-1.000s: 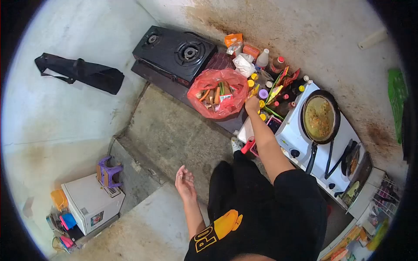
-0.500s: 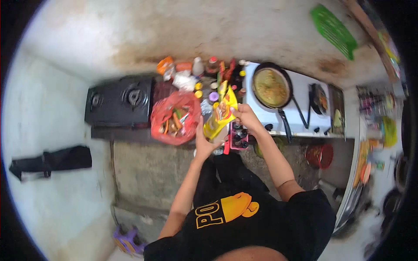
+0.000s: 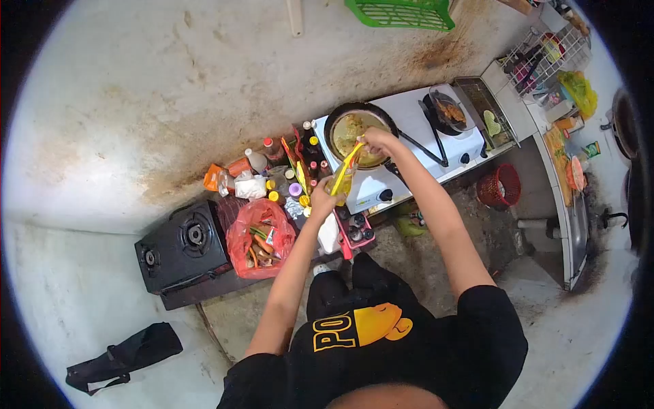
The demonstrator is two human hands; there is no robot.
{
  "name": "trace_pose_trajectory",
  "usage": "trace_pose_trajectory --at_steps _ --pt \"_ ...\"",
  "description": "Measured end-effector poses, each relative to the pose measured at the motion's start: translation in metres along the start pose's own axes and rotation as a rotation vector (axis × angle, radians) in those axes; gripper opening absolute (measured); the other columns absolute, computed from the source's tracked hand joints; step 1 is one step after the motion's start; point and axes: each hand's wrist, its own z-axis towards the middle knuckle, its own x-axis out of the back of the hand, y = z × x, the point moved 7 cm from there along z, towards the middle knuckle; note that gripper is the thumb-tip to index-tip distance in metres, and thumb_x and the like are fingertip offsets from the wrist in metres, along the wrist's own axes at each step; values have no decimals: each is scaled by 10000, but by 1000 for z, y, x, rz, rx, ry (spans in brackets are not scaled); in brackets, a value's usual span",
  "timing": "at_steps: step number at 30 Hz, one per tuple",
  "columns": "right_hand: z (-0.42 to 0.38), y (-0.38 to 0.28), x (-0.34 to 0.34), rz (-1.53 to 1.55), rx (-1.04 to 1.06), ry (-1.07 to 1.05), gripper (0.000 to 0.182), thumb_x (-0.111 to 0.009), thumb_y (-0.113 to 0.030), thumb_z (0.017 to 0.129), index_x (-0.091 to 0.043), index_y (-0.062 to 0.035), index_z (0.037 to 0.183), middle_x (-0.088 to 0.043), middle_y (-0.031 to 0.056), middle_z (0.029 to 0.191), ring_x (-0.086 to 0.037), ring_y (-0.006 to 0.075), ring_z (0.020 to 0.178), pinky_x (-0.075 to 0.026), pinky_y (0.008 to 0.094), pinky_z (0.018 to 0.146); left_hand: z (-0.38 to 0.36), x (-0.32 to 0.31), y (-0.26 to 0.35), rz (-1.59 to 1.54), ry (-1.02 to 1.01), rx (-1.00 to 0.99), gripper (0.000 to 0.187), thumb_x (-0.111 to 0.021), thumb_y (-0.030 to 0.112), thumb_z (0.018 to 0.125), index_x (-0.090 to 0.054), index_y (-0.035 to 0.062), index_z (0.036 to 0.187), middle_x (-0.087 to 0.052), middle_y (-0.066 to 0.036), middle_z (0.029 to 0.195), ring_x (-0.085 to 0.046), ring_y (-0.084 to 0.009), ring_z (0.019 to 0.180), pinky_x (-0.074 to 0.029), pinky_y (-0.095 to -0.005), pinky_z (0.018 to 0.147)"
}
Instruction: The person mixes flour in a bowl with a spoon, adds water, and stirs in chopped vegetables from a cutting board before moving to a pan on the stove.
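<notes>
A yellow printed pouch (image 3: 345, 176) slants between my hands, its upper end at the near rim of a black frying pan (image 3: 364, 107). With fingers closed, my left hand (image 3: 323, 199) grips the pouch's lower end. My right hand (image 3: 378, 141) pinches the upper corner, overlapping the pan in this view. Pieces of food (image 3: 351, 127) lie in yellowish liquid inside the pan, which sits on the left side of a white stove (image 3: 368, 193).
Left of my hands are bottles, jars and a red plastic bag (image 3: 238, 252) of vegetables. A black stove (image 3: 204, 255) stands farther left. On the white stove's right side sits a smaller black pan (image 3: 434, 116) with browned food. A red basket (image 3: 501, 184) is on the floor.
Both hands have carried the yellow pouch from over the bottles and pink rack to the pan's edge. The camera view has turned and shifted right.
</notes>
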Motion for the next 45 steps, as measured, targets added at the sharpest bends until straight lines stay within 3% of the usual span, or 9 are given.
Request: trace_pose_trajectory --at_steps 12,16,22,35,37,39,41,43,45 --pt "95 -20 54 -88 -29 -114 216 -515 -238 861 -494 -95 702 -379 4 558 -278 113 405 -192 271 375 100 22 37 371 -106 14 455 -691 236 703 -653 65 1123 -680 -122 828 -644 -192 587 -520 -320 578" --pt "118 -27 66 -111 9 -112 114 -514 -157 766 -504 -54 717 -405 51 568 -360 184 410 -291 344 387 113 27 52 428 -84 63 434 -689 316 707 -681 102 1084 -682 -199 853 -670 -334 806 -512 -409 747" --pt "152 -33 79 -379 32 -38 195 -520 -150 737 -447 -74 573 -490 92 562 -443 228 457 -321 417 424 122 25 77 519 -41 122 370 -692 276 733 -687 97 1057 -680 -184 787 -675 -313 750 -510 -413 720" --pt "130 -51 80 -474 38 28 165 -543 -156 735 -487 -67 607 -495 87 588 -480 237 507 -382 413 461 128 32 98 549 49 108 293 -690 254 730 -709 86 969 -669 -203 777 -669 -341 745 -513 -429 710" --pt "147 -44 81 -543 18 -21 211 -525 -257 799 -601 -66 844 -602 110 780 -558 264 631 -469 445 557 129 32 94 542 53 119 295 -689 252 728 -709 90 973 -670 -202 780 -668 -340 749 -514 -430 712" --pt "223 -14 90 -548 -28 -81 188 -522 -248 793 -588 -75 822 -573 95 738 -531 247 594 -447 427 527 132 31 85 493 49 104 294 -685 251 727 -709 90 972 -673 -196 778 -670 -333 750 -515 -426 711" --pt "193 4 91 -553 -73 -142 165 -519 -239 787 -576 -84 799 -544 80 696 -503 230 558 -426 408 498 132 32 88 497 44 87 295 -684 253 727 -707 80 965 -674 -193 777 -672 -327 748 -516 -423 710" --pt "102 -55 82 -556 -17 -69 173 -467 -169 745 -475 -119 579 -374 -1 474 -293 114 361 -219 312 364 130 32 96 499 39 70 297 -683 256 728 -706 70 958 -676 -191 776 -673 -321 745 -517 -420 709" --pt "93 -61 85 -554 -18 -65 173 -461 -176 753 -490 -115 594 -383 5 480 -306 120 367 -225 317 366 123 34 113 517 18 143 299 -679 257 724 -701 49 939 -671 -202 781 -671 -324 747 -520 -418 703"
